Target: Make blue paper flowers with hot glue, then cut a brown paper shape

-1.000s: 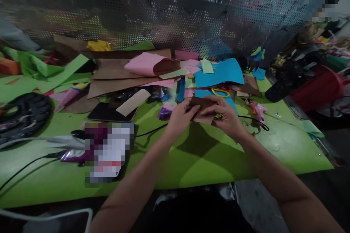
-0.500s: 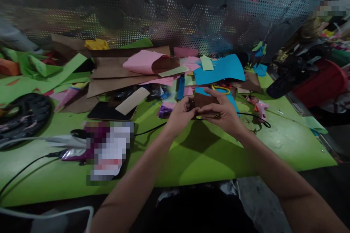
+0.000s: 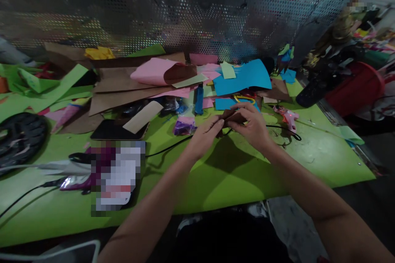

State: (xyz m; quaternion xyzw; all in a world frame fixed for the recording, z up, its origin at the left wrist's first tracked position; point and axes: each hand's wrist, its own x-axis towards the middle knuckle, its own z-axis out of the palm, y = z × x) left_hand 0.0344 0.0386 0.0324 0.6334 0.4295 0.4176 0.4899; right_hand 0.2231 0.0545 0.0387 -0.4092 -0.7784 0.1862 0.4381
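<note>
Both hands meet above the green tabletop, gripping one small brown sheet that looks like paper or felt. My left hand pinches its left edge between thumb and fingers. On the other side my right hand has its thumb below and its fingers over the top of the sheet. The piece looks bent or folded; fingers hide much of it. Behind the hands lie yellow-handled scissors and a blue sheet. A blue cutter-like tool is to their left, near a small purple packet.
A pink glue gun with a lit red spot lies at right, beside a black cable. Brown sheets and a pink sheet pile along the perforated metal panel. A black phone-like slab sits at left.
The brown sheet has been turned and now shows a narrower face. My right fingers have closed in nearer to the left hand. The whole view has shifted slightly.
</note>
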